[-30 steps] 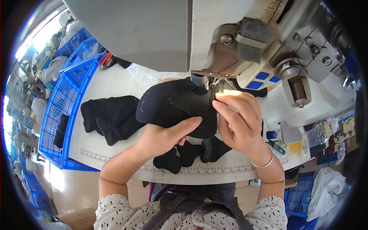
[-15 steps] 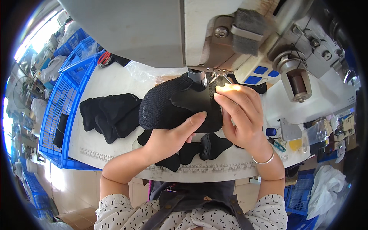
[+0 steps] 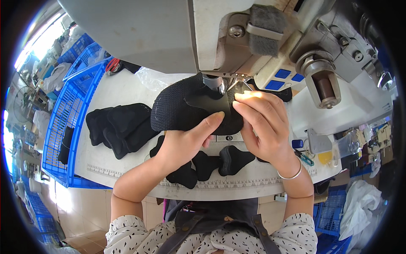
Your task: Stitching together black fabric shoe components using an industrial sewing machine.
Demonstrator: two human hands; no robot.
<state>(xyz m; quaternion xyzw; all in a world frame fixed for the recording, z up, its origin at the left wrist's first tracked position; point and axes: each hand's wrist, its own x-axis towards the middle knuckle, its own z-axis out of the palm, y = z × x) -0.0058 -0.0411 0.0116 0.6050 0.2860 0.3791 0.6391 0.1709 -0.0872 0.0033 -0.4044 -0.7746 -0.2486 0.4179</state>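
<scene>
A black mesh piece, looking like a shoe upper with a smooth dark patch, lies under the head of a sewing machine. My left hand grips its near edge, thumb on top and fingers mostly hidden below. Close to the lit needle area, my right hand has its fingertips closed on the right edge of the same piece. The needle itself is hard to make out beside the metal presser parts. Small black fabric pieces rest on the table between my forearms.
A pile of black pieces sits left of my hands, beside a blue plastic basket. Red-handled scissors lie at the back left. A printed ruler runs along the table's front edge. The thread spool hangs at right.
Both hands and the mesh piece have shifted a little farther away, toward the machine. More tabletop and a metal plate show below the piece. The whole view has moved slightly.
</scene>
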